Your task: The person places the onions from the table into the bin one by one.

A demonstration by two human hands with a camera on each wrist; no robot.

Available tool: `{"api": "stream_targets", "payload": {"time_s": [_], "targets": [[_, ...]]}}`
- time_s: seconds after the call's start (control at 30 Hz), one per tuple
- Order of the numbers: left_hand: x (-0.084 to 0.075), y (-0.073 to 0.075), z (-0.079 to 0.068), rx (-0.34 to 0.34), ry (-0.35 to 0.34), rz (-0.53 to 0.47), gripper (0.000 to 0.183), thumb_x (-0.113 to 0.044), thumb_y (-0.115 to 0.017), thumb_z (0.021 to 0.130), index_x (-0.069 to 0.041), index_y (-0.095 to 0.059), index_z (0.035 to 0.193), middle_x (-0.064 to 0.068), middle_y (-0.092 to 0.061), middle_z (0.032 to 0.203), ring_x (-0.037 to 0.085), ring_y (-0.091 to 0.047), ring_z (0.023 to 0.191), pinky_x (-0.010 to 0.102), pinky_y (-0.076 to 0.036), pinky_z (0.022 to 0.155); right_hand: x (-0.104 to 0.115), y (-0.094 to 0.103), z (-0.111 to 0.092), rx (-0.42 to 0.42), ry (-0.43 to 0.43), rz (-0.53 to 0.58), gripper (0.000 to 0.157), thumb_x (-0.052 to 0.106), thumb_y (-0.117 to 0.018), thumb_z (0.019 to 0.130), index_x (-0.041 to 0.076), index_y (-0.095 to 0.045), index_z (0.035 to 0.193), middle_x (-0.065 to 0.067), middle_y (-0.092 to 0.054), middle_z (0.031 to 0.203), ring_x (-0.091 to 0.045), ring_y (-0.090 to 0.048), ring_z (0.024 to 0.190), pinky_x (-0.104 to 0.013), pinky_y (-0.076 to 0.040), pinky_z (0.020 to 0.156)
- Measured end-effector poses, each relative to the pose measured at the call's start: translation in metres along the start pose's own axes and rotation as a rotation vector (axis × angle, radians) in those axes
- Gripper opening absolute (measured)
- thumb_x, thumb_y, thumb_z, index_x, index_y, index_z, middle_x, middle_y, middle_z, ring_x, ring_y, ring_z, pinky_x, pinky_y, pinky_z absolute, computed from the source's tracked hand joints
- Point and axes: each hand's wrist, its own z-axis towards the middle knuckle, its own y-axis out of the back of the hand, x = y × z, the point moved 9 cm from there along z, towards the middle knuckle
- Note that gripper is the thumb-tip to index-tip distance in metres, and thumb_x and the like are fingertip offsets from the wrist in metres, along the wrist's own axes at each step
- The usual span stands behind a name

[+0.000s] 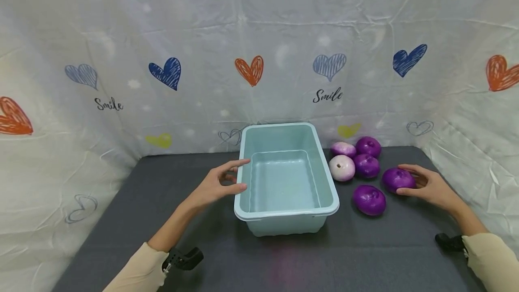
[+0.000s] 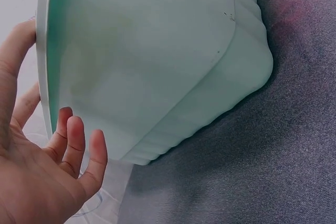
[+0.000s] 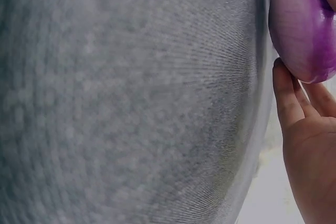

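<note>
- Fingers: right hand (image 1: 433,187) clamps onion (image 1: 392,180); left hand (image 1: 214,186) grips tub (image 1: 284,214) by rim.
- Tabletop (image 1: 275,260) spreads at tub's six o'clock.
- Onion at right fingers' nine o'clock.

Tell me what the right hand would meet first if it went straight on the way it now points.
The right hand holds a round glossy purple onion; past it, the first thing in line looks like another round purple onion, beside the round white onion, though depth is unclear.

Free air lies above the five loose onions (image 1: 366,166) (low obstacles) between right fingers (image 1: 414,169) and tub (image 1: 285,226).
</note>
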Motion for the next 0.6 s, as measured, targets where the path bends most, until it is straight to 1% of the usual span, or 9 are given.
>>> {"api": "stream_targets", "payload": {"time_s": [0.1, 0.23, 0.43, 0.6], "targets": [[0.000, 0.000, -0.001, 0.000, -0.007, -0.002, 0.061, -0.020, -0.073, 0.096, -0.020, -0.050, 0.152, 0.015, -0.048, 0.128, 0.036, -0.055, 0.097, 0.051, -0.046, 0.082, 0.000, 0.002, -0.001, -0.021, -0.003, 0.026, 0.065, 0.007, -0.079, 0.091, -0.005, -0.048, 0.146, -0.004, -0.053, 0.135, 0.007, -0.057, 0.109, -0.018, -0.050, 0.082], [0.001, -0.001, 0.001, 0.003, -0.025, 0.008, 0.060, -0.018, -0.072, 0.096, -0.020, -0.050, 0.152, 0.015, -0.048, 0.123, 0.035, -0.054, 0.095, 0.049, -0.046, 0.081, 0.005, 0.006, -0.004, -0.043, 0.021, 0.072, 0.063, 0.003, -0.076, 0.092, -0.005, -0.046, 0.148, 0.010, -0.053, 0.133, 0.005, -0.058, 0.112, -0.018, -0.050, 0.083], [0.004, 0.001, 0.001, -0.003, -0.031, 0.040, 0.061, -0.016, -0.073, 0.096, -0.020, -0.050, 0.152, 0.012, -0.047, 0.117, 0.032, -0.053, 0.091, 0.044, -0.045, 0.077, 0.020, 0.006, -0.005, -0.043, 0.062, 0.126, 0.064, -0.003, -0.073, 0.092, -0.007, -0.044, 0.149, 0.011, -0.053, 0.136, 0.002, -0.057, 0.116, -0.017, -0.048, 0.087], [0.000, 0.002, 0.003, 0.013, -0.045, 0.077, 0.061, -0.018, -0.073, 0.096, -0.018, -0.050, 0.153, 0.012, -0.046, 0.114, 0.030, -0.050, 0.089, 0.042, -0.044, 0.075, 0.033, 0.006, -0.002, -0.055, 0.076, 0.147, 0.063, -0.005, -0.072, 0.092, -0.008, -0.044, 0.148, 0.008, -0.053, 0.138, 0.000, -0.056, 0.118, -0.017, -0.047, 0.090]]}}
